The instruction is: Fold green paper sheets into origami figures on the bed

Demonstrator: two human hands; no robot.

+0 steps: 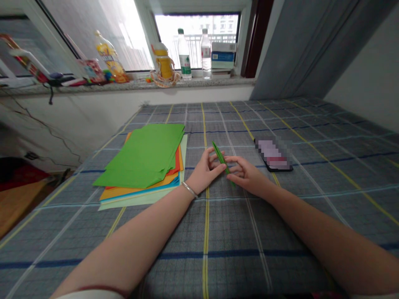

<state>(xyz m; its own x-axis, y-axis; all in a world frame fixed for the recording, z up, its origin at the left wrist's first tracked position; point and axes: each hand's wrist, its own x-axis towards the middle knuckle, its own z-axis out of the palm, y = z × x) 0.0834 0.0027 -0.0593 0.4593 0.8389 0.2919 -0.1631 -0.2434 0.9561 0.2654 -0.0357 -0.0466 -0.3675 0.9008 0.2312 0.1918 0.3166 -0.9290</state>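
A narrow folded strip of green paper (222, 159) stands slanted between my hands, its far tip pointing up and to the left. My left hand (207, 170) grips it from one side, and my right hand (246, 174) pinches it from the other, with the strip's middle hidden behind my fingers. To the left of my left hand lies a stack of coloured paper sheets (143, 155), green on top over orange, yellow, blue and pale green. A metal bangle (189, 189) circles my left wrist.
Everything lies on a grey plaid cloth (218, 232) with yellow and blue lines. A phone (274, 154) with a blurred screen lies to the right. Bottles (183, 56) and a yellow jug (163, 62) stand on the window sill (140, 85) beyond the cloth.
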